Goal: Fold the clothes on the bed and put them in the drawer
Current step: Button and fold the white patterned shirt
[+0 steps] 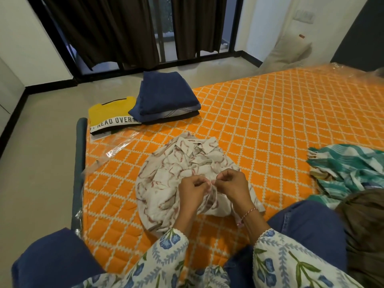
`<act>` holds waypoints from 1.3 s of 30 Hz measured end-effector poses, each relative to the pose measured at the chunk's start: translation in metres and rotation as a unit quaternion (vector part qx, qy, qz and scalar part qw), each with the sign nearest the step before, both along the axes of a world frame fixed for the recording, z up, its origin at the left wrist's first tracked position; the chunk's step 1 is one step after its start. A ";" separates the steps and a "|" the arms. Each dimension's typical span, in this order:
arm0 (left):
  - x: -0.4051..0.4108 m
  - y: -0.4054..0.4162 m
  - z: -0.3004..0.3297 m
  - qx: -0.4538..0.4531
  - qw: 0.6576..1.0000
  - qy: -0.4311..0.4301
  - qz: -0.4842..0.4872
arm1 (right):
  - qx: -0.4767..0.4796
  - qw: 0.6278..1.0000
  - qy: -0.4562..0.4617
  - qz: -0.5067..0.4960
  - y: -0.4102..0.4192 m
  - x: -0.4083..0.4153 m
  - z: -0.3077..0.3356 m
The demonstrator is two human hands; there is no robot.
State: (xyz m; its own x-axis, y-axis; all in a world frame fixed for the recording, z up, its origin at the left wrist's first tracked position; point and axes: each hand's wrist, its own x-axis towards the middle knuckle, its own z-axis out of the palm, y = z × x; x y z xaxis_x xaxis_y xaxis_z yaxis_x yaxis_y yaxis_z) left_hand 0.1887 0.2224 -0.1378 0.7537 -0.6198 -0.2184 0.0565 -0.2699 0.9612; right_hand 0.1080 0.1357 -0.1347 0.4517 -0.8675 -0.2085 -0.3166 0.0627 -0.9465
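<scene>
A crumpled cream shirt with a reddish-brown print (178,169) lies on the orange quilted bed (259,121) in front of me, collar at the far side. My left hand (192,189) and my right hand (233,183) meet over its near part, and each pinches the shirt's front edge between thumb and fingers. Folded dark blue clothes (164,98) are stacked at the bed's far left corner, partly on a folded yellow T-shirt with white lettering (111,117). An unfolded teal-and-white striped cloth (349,169) lies at the right.
My knees in blue jeans (307,229) rest on the bed on both sides of the shirt. A brown garment (365,229) is heaped at the right edge. Clear plastic wrap (116,146) covers the mattress corner. Beyond the bed are bare floor and dark curtains (116,28).
</scene>
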 end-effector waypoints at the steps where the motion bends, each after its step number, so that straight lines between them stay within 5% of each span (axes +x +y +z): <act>1: 0.000 0.000 0.000 -0.002 1.000 0.012 0.006 | 0.016 1.000 -0.007 0.006 0.000 -0.001 0.000; 19: -0.004 -0.002 -0.004 0.015 0.998 0.015 0.066 | 0.055 0.998 -0.031 0.006 0.008 -0.004 0.011; 26: -0.003 -0.006 -0.003 0.013 0.997 0.004 0.077 | -0.076 0.995 0.055 0.031 0.009 0.000 0.009; 31: -0.004 -0.001 -0.004 -0.012 0.997 0.037 0.067 | 0.018 0.999 -0.012 0.049 0.003 -0.003 0.011; 39: -0.001 -0.004 -0.004 -0.024 0.992 0.091 0.080 | -0.126 0.989 0.058 0.044 0.007 0.008 0.002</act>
